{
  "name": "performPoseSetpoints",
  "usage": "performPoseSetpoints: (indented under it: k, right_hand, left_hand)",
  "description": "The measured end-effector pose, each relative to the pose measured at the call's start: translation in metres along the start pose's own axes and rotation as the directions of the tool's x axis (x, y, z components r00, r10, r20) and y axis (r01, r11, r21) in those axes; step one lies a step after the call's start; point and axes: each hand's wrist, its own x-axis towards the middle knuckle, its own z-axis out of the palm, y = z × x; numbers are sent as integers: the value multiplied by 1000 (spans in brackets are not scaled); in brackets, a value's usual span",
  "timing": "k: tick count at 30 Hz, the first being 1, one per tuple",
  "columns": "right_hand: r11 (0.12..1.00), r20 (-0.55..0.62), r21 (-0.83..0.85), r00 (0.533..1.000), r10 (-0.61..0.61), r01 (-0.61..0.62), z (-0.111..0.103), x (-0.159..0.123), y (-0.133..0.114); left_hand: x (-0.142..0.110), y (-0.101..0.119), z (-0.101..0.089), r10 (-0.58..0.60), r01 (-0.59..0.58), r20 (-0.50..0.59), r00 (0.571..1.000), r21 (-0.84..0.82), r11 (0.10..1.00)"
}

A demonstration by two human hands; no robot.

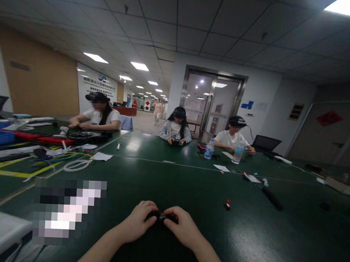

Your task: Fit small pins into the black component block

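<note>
My left hand (137, 222) and my right hand (181, 227) meet low in the middle of the head view, resting on a dark green table (172, 185). Both are curled, with fingers pinching a small black object (161, 216) held between them. Most of that object is hidden by my fingers, so its shape is unclear. A tiny red and black part (227, 204) lies on the table to the right of my right hand, apart from it.
A black pen-like tool (272, 198) lies at the right. Coiled white cable (76, 165) and coloured wires sit at the left. Two water bottles (209, 148) stand mid-table. Three people sit working across the table; another person stands far down the corridor.
</note>
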Motion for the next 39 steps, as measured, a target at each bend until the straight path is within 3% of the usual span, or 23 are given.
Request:
performPoseSetpoints:
  k: [39]
  right_hand:
    - [994,26,94,998,54,-56,-5,-6,-6]
  left_hand:
    - [-2,0,2,-10,11,-28,1000,19,1000]
